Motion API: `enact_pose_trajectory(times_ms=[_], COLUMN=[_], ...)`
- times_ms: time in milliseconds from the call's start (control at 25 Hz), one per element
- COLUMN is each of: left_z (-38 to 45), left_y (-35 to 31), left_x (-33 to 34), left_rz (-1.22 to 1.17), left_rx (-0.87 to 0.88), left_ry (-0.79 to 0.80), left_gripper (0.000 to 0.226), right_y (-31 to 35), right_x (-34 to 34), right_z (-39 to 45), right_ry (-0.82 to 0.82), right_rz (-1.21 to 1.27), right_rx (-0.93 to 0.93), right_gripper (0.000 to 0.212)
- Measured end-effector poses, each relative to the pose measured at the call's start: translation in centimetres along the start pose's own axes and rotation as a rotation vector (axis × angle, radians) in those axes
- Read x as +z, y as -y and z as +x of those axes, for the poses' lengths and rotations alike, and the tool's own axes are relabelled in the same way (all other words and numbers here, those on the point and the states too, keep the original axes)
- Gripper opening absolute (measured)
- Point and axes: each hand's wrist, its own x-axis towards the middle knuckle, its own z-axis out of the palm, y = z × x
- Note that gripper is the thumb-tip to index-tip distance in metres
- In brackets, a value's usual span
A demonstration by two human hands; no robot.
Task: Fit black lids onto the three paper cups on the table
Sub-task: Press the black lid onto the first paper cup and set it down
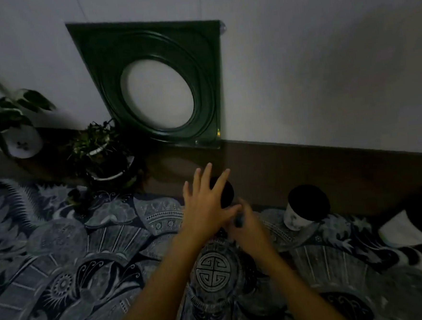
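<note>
Here we have our left hand (205,205) spread flat, fingers fanned wide, palm down over a black lid (226,192) that peeks out just past the fingertips. We judge the flat palm is there to press the lid down evenly onto a cup beneath it, though the cup itself is hidden under both hands and we cannot confirm it. Our right hand (247,223) sits just below and to the right of the left one, touching it, fingers curled in around something dark at thumb level. It probably steadies the cup's side so it does not slide on the patterned cloth (86,256) covering the counter, but what exactly it pinches is too dim and blurred to tell.

Well to the right of both hands stands a second cup (297,217), white paper with its own black lid (307,201) already seated. Its long axis runs bottom to top and appears to lean away to the right, likely from the wide lens. The lid under our left hand faces upward too, its flat top toward the palm. A third cup is not visible anywhere near the hands.

Beyond the left hand, against the wall, lean a dark green frame (162,43) and two potted plants (99,147).
</note>
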Motion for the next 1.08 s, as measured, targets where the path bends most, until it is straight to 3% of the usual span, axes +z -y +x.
enact_pose_trajectory(times_ms=[160,360,600,760,920,1080], left_z=[2.4,2.1,-2.6,-7.8,-14.0,-19.1], left_y=[0.3,1.2,1.4,-1.1,-5.2,-9.2], left_x=[1.6,2.4,0.0,-4.6,-10.2,-14.6], left_rz=[0.154,0.097,-0.457,-0.915,-1.086,-1.138], left_rx=[0.029,0.028,-0.246,-0.368,-0.305,-0.145], left_ry=[0.119,0.022,-0.060,-0.030,0.010,-0.010], left_gripper=[0.088,0.064,0.054,0.035,0.017,0.020], right_y=[-1.8,-2.5,-0.7,4.2,10.2,14.9], right_x=[2.5,3.8,-0.5,-4.1,-6.9,-9.1], right_z=[3.6,4.5,-0.8,-7.9,-16.8,-25.0], right_ry=[-0.016,-0.072,0.066,0.056,0.014,-0.037], right_rz=[0.021,-0.145,-0.129,-0.283,-0.384,-0.534], right_rx=[-0.018,-0.007,-0.002,-0.158,-0.311,-0.440], right_gripper=[0.061,0.043,0.064,0.067,0.075,0.075])
